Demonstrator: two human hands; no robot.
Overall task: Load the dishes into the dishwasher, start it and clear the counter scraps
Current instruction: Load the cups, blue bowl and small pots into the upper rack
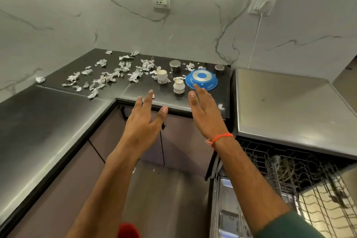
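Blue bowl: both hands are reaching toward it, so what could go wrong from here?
1. The right hand passes close beside the small white jar; a sideways brush could tip it.
2. The blue bowl lies upside down, so fingers may slip on its rim.
3. Paper scraps lie around the dishes and could be swept off the counter.

blue bowl (201,80) upturned, paper scraps (108,75) scattered

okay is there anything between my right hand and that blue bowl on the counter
Nothing visible blocks it. The right hand is open, fingertips already at the near rim of the upturned blue bowl; the small white cup stands just left.
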